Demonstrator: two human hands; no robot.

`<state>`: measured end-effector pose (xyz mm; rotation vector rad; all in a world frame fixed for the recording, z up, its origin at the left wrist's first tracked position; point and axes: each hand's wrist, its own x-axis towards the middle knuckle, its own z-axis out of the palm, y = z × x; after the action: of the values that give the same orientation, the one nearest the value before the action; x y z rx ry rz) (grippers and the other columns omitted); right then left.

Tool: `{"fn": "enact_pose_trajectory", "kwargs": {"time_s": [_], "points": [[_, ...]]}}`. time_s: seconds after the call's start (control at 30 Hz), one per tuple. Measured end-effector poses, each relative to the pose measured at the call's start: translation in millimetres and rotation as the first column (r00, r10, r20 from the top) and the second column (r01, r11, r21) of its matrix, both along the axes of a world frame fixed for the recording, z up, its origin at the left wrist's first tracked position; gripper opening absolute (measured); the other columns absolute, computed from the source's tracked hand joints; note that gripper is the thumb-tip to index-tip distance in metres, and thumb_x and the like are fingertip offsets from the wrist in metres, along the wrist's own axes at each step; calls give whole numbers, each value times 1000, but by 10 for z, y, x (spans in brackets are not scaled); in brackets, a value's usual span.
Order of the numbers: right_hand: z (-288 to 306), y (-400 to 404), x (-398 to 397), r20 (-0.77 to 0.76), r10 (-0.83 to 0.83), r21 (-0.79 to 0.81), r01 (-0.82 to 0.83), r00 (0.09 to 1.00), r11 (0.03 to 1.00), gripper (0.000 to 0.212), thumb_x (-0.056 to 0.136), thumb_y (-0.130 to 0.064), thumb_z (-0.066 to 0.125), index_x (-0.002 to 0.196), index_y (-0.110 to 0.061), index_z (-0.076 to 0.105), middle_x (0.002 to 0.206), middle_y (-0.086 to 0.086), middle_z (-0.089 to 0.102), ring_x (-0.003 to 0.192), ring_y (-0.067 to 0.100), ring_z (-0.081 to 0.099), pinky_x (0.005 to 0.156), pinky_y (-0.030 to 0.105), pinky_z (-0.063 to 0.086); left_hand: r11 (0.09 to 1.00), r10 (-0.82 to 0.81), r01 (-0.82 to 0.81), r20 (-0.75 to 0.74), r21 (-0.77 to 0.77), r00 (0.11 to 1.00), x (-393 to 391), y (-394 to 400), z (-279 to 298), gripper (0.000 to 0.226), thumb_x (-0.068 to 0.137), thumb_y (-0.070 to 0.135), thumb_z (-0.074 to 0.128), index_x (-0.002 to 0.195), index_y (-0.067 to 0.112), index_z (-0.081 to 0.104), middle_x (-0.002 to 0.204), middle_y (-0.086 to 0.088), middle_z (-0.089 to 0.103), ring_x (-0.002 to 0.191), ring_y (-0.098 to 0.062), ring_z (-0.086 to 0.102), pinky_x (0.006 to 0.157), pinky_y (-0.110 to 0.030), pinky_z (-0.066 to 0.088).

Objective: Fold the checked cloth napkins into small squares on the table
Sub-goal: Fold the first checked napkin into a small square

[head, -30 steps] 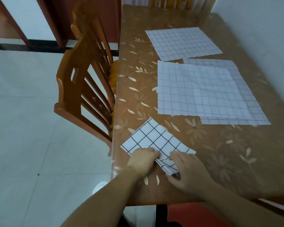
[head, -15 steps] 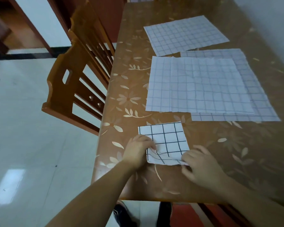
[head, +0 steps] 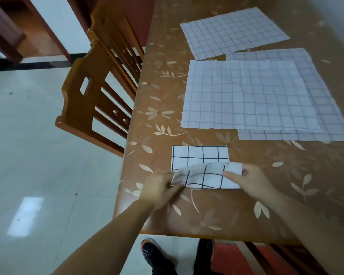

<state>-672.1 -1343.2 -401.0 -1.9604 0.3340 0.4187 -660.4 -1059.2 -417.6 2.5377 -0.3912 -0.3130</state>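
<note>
A small white napkin with dark checks [head: 200,156] lies folded near the table's front edge. Its near flap is lifted and curls over toward the far side. My left hand [head: 159,188] pinches the flap's left corner. My right hand [head: 250,180] pinches its right corner, with the forefinger laid along the cloth. Beyond it a large pale checked napkin [head: 244,96] lies flat on top of another one [head: 326,108] that sticks out to the right. A third flat napkin [head: 232,32] lies at the far end.
The brown table [head: 246,213] has a glossy leaf-patterned cover. A wooden chair [head: 99,92] stands against its left side. A wall runs along the right. My shoes [head: 153,253] show on the tiled floor below the front edge.
The small napkin lay flat as a square with both hands at its near edge. Both hands have now lifted that edge and carried it toward the far side. The view has shifted.
</note>
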Motion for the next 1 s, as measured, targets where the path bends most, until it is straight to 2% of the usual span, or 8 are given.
{"fn": "enact_pose_trajectory", "kwargs": {"time_s": [0.13, 0.2, 0.27, 0.4, 0.57, 0.67, 0.9, 1.0], "points": [[11, -53, 29, -196, 206, 74, -195, 959, 978, 15, 83, -30, 73, 98, -30, 70, 72, -13, 73, 42, 6, 47, 46, 16, 41, 970, 200, -222, -200, -94, 959, 83, -29, -15, 19, 86, 38, 68, 93, 22, 76, 81, 4, 73, 73, -18, 61, 68, -29, 49], [-23, -60, 40, -193, 166, 20, -165, 967, 986, 9, 87, -25, 69, 94, -30, 71, 83, -10, 75, 41, 8, 46, 50, 22, 42, 967, 186, -225, -269, -122, 945, 149, -29, -4, 14, 86, 35, 68, 93, 25, 77, 82, 8, 74, 73, -12, 63, 69, -25, 48], [-60, -45, 74, -151, 107, -47, -115, 983, 992, 7, 89, -25, 66, 91, -27, 72, 76, -5, 75, 39, 9, 46, 52, 24, 41, 963, 181, -233, -317, -133, 931, 202, -5, -12, 16, 88, 33, 67, 95, 22, 77, 87, 5, 75, 81, -15, 67, 77, -32, 52], [-102, 34, 126, -144, 100, -138, -120, 984, 983, 16, 92, -32, 61, 85, -21, 70, 46, 1, 61, 39, 11, 52, 52, 27, 40, 957, 228, -274, -342, -91, 912, 270, -6, -20, 22, 89, 35, 64, 100, 19, 75, 79, -7, 73, 76, -26, 66, 75, -40, 54], [-201, 90, 152, -191, -7, -208, -34, 981, 978, 40, 88, -36, 64, 83, 4, 61, 52, 12, 56, 42, 9, 59, 57, 30, 38, 948, 314, -317, -297, 40, 902, 319, -65, -18, 38, 89, 44, 62, 77, 10, 69, 63, -6, 64, 62, -26, 61, 59, -35, 47], [-236, 130, 158, -168, -33, -221, -5, 985, 975, 38, 87, -32, 66, 68, -3, 50, 59, 12, 46, 45, 11, 65, 56, 31, 34, 928, 372, -350, -262, 126, 890, 325, -67, -30, 47, 89, 50, 59, 57, 16, 53, 51, 2, 50, 52, -19, 48, 49, -29, 33], [-215, 203, 157, -145, -66, -310, 18, 987, 950, 36, 87, -34, 64, 65, -15, 43, 57, 10, 43, 40, 12, 63, 48, 28, 31, 922, 340, -275, -232, 271, 911, 388, -77, -39, 46, 91, 59, 49, 64, 21, 51, 70, -3, 63, 69, -25, 63, 60, -31, 47], [-228, 206, 161, -122, -76, -360, 28, 990, 933, 39, 87, -39, 64, 64, -15, 46, 54, 8, 42, 33, 12, 57, 45, 24, 33, 915, 240, -216, -29, 341, 970, 351, -59, -57, 37, 91, 54, 51, 76, 22, 44, 80, 0, 60, 76, -26, 61, 60, -32, 39]]}}
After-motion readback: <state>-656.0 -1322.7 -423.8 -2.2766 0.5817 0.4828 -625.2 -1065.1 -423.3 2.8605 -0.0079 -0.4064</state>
